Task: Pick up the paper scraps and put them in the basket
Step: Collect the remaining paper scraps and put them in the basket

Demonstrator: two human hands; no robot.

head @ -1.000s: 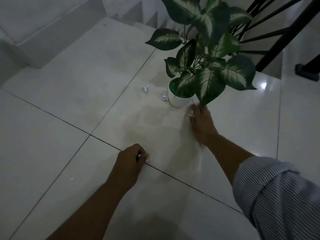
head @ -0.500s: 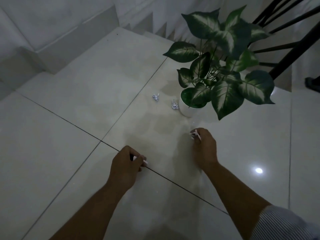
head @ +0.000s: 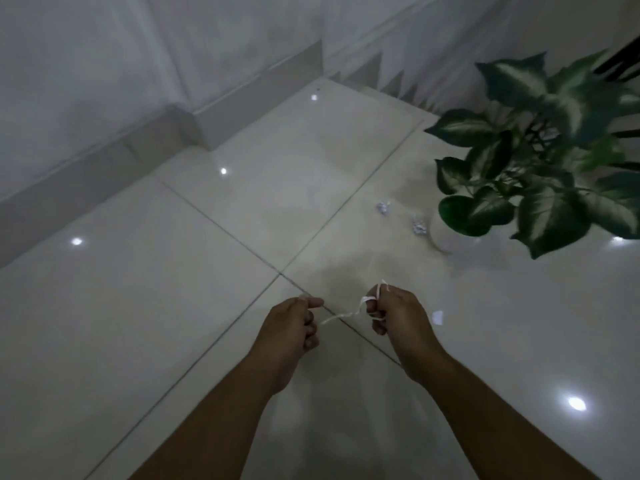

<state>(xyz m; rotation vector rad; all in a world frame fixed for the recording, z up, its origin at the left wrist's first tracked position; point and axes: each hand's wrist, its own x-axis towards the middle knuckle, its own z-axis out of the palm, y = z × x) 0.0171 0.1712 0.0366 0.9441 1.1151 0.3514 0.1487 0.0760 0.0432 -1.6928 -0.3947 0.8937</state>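
Observation:
My left hand (head: 291, 327) and my right hand (head: 394, 317) are close together above the tiled floor, each pinching one end of a thin white paper strip (head: 341, 316) that hangs between them. Part of the strip curls around my right fingers. Two crumpled paper scraps lie on the floor farther off: one (head: 383, 207) to the left, the other (head: 419, 226) right beside the white plant pot (head: 441, 237). No basket is in view.
A potted plant with large green-and-white leaves (head: 540, 168) stands at the right. A grey wall with a skirting ledge (head: 145, 147) runs along the left. Stair steps (head: 381, 74) descend at the back. Glossy floor tiles (head: 173, 271) reflect ceiling lights.
Both hands have lifted off the floor and come together, the right one pulling back from the pot with its scrap. The view has swung left, so the plant now sits at the right edge.

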